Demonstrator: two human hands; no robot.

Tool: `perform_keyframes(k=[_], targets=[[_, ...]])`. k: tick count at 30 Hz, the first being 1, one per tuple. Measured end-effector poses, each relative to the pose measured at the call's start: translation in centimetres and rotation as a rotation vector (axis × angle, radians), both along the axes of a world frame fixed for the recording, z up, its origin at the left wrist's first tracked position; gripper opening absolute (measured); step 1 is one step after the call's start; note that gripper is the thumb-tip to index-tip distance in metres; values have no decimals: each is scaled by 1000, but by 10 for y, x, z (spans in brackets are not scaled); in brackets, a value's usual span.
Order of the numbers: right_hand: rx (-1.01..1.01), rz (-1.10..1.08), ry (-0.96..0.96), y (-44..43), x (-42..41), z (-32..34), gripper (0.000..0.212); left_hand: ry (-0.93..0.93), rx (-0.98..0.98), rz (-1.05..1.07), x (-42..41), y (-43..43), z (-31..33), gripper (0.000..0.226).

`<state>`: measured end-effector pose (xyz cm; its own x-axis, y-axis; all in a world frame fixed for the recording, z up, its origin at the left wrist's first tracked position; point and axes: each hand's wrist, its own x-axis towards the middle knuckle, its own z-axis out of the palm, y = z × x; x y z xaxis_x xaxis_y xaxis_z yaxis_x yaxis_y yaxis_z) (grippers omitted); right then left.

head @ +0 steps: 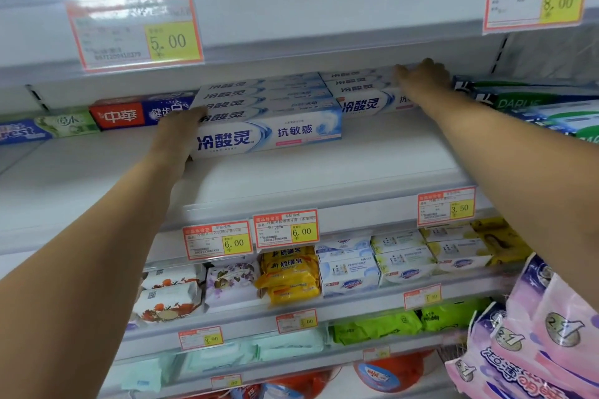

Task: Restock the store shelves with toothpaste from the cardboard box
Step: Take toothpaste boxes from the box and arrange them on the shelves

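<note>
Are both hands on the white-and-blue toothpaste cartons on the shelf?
Yes, the left hand touches the left end of the nearer white-and-blue carton stack and the right hand rests atop the farther stack.
</note>
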<state>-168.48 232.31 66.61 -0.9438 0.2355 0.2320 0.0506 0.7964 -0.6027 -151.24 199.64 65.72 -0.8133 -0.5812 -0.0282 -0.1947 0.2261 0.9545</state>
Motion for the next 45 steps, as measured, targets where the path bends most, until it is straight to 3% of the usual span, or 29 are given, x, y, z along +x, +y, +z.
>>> perform_keyframes(k=[4, 8, 11, 18, 23, 28, 33, 37, 41, 45], targets=[[2, -36, -47, 3, -7, 1, 54, 15, -82, -18, -4, 0, -5, 21], [-29, 34, -114, 8, -16, 10, 19, -5, -205, -2, -8, 0, -9, 29], [-17, 57, -110, 10, -20, 9, 21, -10, -402, 23, -7, -2, -10, 37], [65, 58, -52, 10, -17, 5, 15, 124, -550, 136, -4, 10, -10, 32], [111, 81, 19, 16, 0, 9, 40, 177, -834, 120, 3, 23, -2, 34], [273, 210, 91, 72, 23, 32, 27, 250, -1181, -98, 9, 52, 6, 32], [395, 333, -211, 108, 52, 37, 49, 149, -1186, -350, -4, 112, -1, 34], [390, 335, -134, 114, 50, 31, 53, 146, -1272, -401, -21, 147, -12, 51], [493, 264, -193, 107, 47, 27, 72, 262, -1315, -382, -24, 146, -19, 58], [569, 242, -315, 104, 50, 33, 54, 261, -1293, -395, -23, 143, -18, 56]])
